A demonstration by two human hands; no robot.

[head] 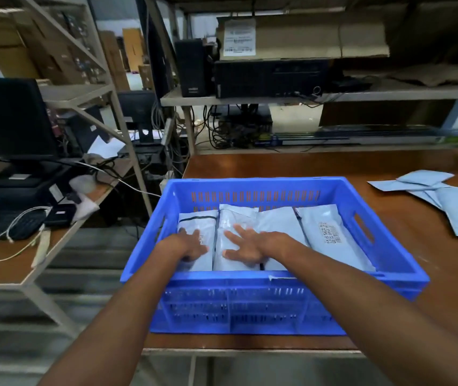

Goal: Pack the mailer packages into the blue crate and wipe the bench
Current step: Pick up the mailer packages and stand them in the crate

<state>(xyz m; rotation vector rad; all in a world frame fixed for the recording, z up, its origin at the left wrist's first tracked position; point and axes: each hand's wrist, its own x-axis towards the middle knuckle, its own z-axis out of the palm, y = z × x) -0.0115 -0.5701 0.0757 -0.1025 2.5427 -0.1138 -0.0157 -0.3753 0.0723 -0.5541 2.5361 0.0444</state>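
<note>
A blue crate point(389, 263) stands on the brown bench point(445, 302) at its front left corner. Several pale grey mailer packages point(325, 235) lie side by side inside it. Both my hands are down in the crate. My left hand point(191, 247) rests on the leftmost package with its fingers bent downward. My right hand point(245, 243) presses flat on the package beside it, fingers spread. A loose pile of flat mailer packages point(453, 207) lies on the bench at the right.
A metal shelf rack point(250, 100) with computer cases and cardboard stands behind the bench. To the left is a lower desk point(13, 260) with a monitor, keyboard, cables and a black device. A gap of floor separates desk and bench.
</note>
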